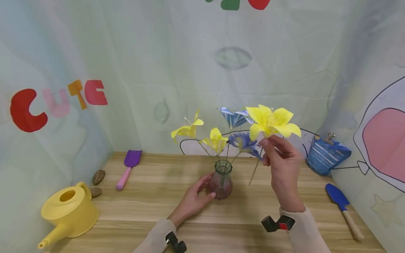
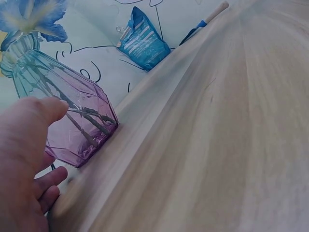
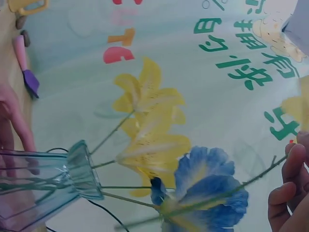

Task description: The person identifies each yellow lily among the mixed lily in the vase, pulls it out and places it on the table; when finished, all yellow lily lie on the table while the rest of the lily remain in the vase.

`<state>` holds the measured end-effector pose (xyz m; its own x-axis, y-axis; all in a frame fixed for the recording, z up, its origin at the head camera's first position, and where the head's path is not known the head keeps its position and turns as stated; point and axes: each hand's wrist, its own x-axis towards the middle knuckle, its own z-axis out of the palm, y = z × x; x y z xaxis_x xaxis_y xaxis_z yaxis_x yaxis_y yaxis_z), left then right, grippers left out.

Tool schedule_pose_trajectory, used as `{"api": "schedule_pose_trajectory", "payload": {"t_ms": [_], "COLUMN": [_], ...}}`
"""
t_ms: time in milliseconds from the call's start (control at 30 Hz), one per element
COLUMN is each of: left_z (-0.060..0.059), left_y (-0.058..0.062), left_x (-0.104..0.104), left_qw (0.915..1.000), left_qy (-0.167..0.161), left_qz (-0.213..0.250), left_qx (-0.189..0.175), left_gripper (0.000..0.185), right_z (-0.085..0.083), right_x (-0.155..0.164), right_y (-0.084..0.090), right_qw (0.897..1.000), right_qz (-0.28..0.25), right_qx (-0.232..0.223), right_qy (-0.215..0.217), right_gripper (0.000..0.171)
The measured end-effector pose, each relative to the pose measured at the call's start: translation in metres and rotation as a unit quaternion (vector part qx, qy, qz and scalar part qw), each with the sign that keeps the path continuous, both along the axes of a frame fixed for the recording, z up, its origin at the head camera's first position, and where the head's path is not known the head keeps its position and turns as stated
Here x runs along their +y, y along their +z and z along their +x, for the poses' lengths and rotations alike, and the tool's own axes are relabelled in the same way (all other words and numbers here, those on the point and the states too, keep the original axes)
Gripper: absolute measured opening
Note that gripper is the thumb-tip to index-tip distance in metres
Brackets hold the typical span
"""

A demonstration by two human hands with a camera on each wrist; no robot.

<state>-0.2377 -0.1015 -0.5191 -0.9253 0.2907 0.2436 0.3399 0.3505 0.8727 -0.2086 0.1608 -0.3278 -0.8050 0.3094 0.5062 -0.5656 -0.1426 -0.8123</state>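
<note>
A tinted glass vase (image 1: 221, 179) stands on the wooden table (image 1: 158, 207), holding several paper flowers, yellow (image 1: 216, 140) and blue (image 1: 242, 141). My left hand (image 1: 197, 196) rests against the vase's left side, thumb and fingers curved round the vase (image 2: 72, 121). My right hand (image 1: 283, 165) is raised to the right of the vase and pinches the thin stem of a large yellow lily (image 1: 269, 121) just under the bloom. Its stem (image 1: 255, 170) hangs free, ending above the table beside the vase. In the right wrist view the vase (image 3: 43, 186), the flowers and my fingertips (image 3: 289, 179) on the stem show.
A yellow watering can (image 1: 68, 211) sits at the front left, with two stones (image 1: 98, 177) and a purple and pink trowel (image 1: 128, 167) behind it. A blue bag (image 1: 326, 156) leans on the right wall. A blue trowel (image 1: 343, 205) lies at the right edge.
</note>
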Motion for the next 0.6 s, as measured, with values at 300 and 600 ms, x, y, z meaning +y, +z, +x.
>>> {"api": "schedule_pose_trajectory", "payload": {"t_ms": [300,600], "left_z": [0.0,0.002], "left_y": [0.0,0.002], "left_x": [-0.002,0.0], "left_qw": [1.0,0.9999], "left_qy": [0.006,0.003], "left_qz": [-0.006,-0.005], "left_qx": [-0.005,-0.009], "left_gripper": [0.07,0.071], "right_z": [-0.016,-0.047], "right_x": [0.02,0.054], "right_y": [-0.007,-0.029], "right_qw": [0.996,0.971], "right_qz": [-0.025,0.0], "right_qx": [-0.038,-0.196], "right_qy": [-0.079,-0.134], "right_gripper": [0.028,0.042]}}
